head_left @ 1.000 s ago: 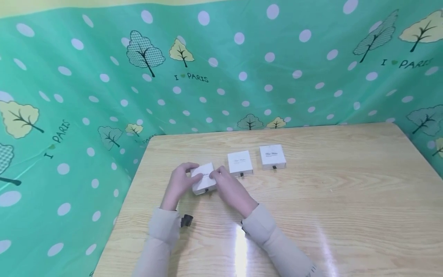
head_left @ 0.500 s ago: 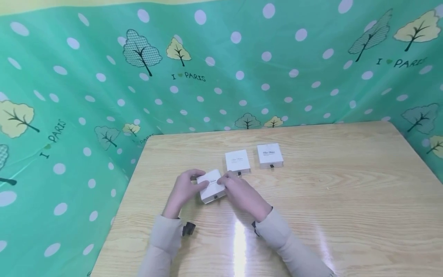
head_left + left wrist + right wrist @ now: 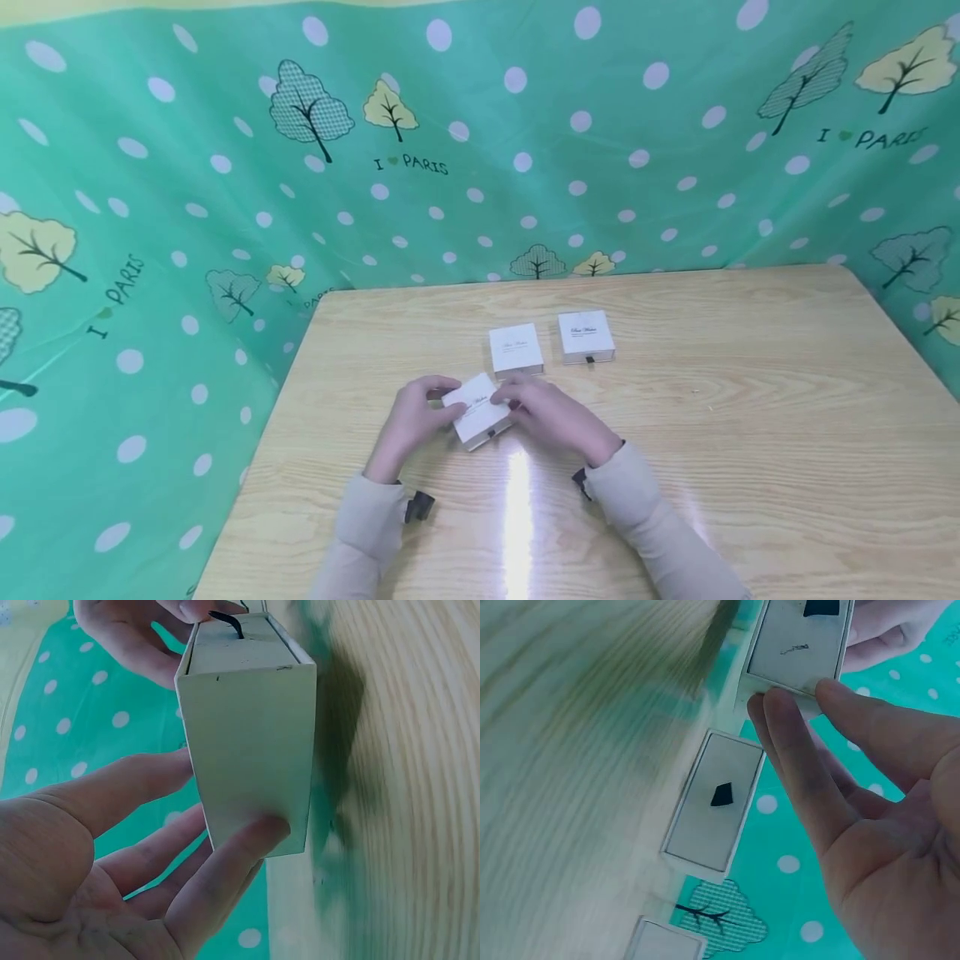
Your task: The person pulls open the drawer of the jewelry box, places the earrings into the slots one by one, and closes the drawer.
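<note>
A small white gift box [image 3: 482,419] with dark lettering on its lid and a black pull tab in front sits tilted between my two hands. My left hand [image 3: 415,417] holds its left side, thumb on the lid; in the left wrist view, fingertips press the box's side wall [image 3: 247,742]. My right hand [image 3: 558,414] grips the opposite side, with thumb and fingers at the corner of the box [image 3: 791,652] in the right wrist view. Whether the box touches the table, I cannot tell.
Two similar white boxes, a middle one [image 3: 516,348] and a right one [image 3: 587,336], stand behind the held box on the wooden table [image 3: 750,433]. A green dotted cloth [image 3: 480,167] hangs along the back and left edges.
Both hands have carried the box rightward and towards me, and it has turned somewhat. The other two boxes stay where they were; the head view shifted slightly.
</note>
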A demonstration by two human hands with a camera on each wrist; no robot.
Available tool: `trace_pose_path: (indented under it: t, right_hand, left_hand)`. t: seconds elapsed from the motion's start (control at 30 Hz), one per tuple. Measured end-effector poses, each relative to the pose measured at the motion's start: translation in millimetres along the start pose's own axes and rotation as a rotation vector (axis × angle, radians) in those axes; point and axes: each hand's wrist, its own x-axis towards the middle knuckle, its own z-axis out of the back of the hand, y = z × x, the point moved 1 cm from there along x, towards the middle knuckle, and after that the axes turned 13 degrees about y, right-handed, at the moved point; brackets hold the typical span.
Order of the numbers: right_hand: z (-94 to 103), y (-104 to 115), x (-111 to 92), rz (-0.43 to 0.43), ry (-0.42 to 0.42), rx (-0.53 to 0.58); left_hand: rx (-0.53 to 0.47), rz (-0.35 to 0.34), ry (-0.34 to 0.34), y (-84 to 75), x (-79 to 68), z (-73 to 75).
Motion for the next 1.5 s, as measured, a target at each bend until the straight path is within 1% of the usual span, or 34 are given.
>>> trace_pose_path:
  t: [0.1, 0.3, 0.47, 0.6, 0.7, 0.87, 1.07, 1.13, 1.33, 1.43, 1.5]
  right_hand:
    - [3.8, -6, -1, 0.006, 0.013, 0.005]
    - [10.8, -17, -5, -0.024, 0.032, 0.0]
    - [15.8, -25, -11, -0.012, 0.028, -0.001]
    - [18.7, -31, -14, -0.031, 0.016, 0.004]
    - [20.8, -36, -16, -0.063, -0.001, 0.016]
    - [23.0, -43, -18, -0.082, -0.025, 0.019]
    - [24.1, -45, -19, -0.085, -0.021, 0.042]
    - [24.6, -45, -19, -0.099, -0.015, 0.058]
    - [27.4, -48, -21, -0.1, -0.014, 0.078]
    - [29.4, -48, -27, -0.08, -0.026, 0.095]
    - [30.0, -49, -30, -0.071, -0.034, 0.106]
  left_hand:
    - [0.009, -0.015, 0.003, -0.4, 0.9, -3.1]
    - [0.002, -0.041, 0.035, -1.1, 1.7, -12.7]
    - [-0.001, -0.062, 0.047, -4.0, 2.3, -21.1]
    - [-0.015, -0.078, 0.063, -8.8, 3.2, -26.4]
    - [-0.025, -0.082, 0.093, -12.1, 3.2, -30.7]
    - [-0.034, -0.094, 0.131, -14.3, 2.9, -37.4]
    - [-0.035, -0.089, 0.14, -16.1, 1.5, -41.1]
    - [-0.027, -0.09, 0.143, -15.8, 1.3, -42.1]
    - [-0.002, -0.113, 0.156, -14.7, 1.0, -42.9]
    - [0.044, -0.134, 0.148, -15.1, -1.0, -41.2]
    - [0.087, -0.167, 0.127, -15.7, -2.4, -39.4]
